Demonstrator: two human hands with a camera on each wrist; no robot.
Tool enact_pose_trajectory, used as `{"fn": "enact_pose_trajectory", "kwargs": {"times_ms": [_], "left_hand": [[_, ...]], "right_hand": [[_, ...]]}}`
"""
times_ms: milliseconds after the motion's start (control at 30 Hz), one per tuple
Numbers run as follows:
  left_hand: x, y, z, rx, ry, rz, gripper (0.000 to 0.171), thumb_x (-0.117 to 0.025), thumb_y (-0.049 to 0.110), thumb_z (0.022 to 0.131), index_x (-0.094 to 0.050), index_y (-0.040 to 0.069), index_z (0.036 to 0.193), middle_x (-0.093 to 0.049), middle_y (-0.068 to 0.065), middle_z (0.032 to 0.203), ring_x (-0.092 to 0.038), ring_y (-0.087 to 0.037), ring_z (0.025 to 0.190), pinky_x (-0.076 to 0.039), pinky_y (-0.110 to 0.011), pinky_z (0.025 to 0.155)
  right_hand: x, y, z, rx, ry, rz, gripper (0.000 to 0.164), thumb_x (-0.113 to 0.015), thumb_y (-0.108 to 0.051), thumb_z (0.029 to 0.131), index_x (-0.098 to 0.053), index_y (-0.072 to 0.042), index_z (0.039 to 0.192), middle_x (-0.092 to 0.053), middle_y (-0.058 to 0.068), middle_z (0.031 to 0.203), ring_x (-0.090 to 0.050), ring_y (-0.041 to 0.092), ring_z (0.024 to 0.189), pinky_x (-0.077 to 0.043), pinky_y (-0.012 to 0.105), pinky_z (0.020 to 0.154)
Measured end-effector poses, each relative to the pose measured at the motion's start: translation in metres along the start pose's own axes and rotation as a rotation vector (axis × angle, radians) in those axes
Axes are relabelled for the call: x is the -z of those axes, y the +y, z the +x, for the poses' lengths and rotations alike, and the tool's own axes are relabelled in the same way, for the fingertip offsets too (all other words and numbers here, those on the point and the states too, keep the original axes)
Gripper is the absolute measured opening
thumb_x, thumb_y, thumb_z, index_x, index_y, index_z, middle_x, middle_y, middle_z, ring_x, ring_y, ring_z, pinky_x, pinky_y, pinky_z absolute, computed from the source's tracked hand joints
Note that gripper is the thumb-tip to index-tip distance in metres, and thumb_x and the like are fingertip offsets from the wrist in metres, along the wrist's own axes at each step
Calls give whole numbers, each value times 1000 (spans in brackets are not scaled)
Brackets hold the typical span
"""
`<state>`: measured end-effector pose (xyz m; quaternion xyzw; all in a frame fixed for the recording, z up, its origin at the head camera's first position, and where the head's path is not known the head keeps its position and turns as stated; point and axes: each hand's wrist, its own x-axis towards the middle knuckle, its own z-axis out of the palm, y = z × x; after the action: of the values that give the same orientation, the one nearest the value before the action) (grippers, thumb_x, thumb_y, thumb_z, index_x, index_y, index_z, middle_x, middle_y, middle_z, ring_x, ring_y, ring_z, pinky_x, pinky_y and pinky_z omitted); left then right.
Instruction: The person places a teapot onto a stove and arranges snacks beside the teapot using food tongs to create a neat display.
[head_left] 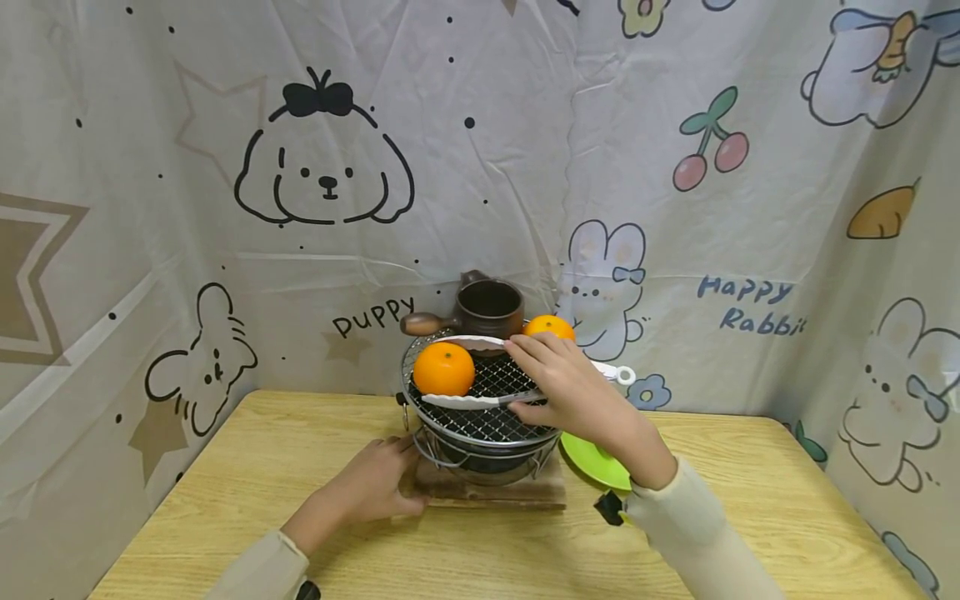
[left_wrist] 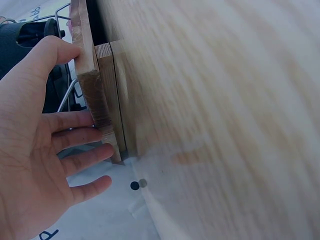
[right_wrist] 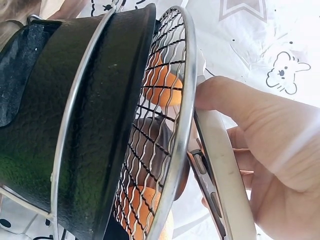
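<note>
My right hand (head_left: 570,383) holds a pair of tongs (head_left: 459,403) over the round wire grill rack (head_left: 498,427), thumb on one arm and fingers on the other. The tongs' pale scalloped tips lie spread on the near and far sides of the left orange (head_left: 444,369). That orange rests on the rack. My left hand (head_left: 372,481) touches the left edge of the wooden board (head_left: 495,493) under the dark stove (right_wrist: 95,100). In the left wrist view its thumb lies on the board and its fairly straight fingers rest along the side.
A brown side-handled clay pot (head_left: 489,307) stands at the rack's back, with a second orange (head_left: 549,326) to its right. A green plate (head_left: 596,462) lies on the wooden table (head_left: 315,417) right of the stove. A printed curtain (head_left: 480,167) hangs close behind.
</note>
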<state>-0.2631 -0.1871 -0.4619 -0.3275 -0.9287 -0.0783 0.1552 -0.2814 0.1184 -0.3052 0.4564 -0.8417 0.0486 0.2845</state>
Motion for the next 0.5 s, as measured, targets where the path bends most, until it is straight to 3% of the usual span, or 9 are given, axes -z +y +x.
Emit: {"fn": "enact_pose_trajectory", "kwargs": {"times_ms": [500], "left_hand": [[2, 1, 0, 14, -17, -16, 72, -74, 49, 78, -62, 5, 134, -68, -11, 130, -67, -30, 108, -55, -49, 95]], "right_hand": [[5, 1, 0, 15, 2, -17, 76, -85, -32, 81, -55, 5, 141, -62, 19, 138, -56, 35, 125, -49, 52, 105]]}}
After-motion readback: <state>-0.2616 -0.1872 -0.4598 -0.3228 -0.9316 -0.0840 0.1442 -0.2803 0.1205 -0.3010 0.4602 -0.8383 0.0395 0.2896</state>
